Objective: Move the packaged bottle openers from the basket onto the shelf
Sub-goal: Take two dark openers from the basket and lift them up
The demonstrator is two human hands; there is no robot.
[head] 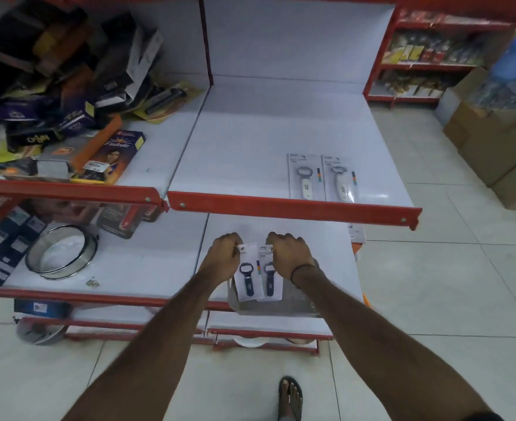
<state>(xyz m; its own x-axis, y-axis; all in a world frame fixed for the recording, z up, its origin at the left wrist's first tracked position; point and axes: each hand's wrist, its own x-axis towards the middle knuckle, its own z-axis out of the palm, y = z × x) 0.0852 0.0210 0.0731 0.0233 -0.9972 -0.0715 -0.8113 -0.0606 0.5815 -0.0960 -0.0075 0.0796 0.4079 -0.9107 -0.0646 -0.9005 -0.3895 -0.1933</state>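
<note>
My left hand (225, 256) grips the top of a white card holding a dark blue bottle opener (247, 281). My right hand (287, 255) grips a second such packaged opener (269, 284) beside the first. Both packs hang upright just above a grey basket (269, 308) that rests at the front of the lower shelf. On the white upper shelf (250, 141), near its front right edge, lie two packaged white-handled openers (306, 177) (340, 179) side by side.
The left shelf bay holds a heap of dark boxes (59, 86). A round metal sieve (62, 252) lies on the lower left shelf. Red rails (290, 209) edge each shelf. Cardboard boxes (493, 147) stand on the tiled floor at right. My sandalled foot (290, 396) is below.
</note>
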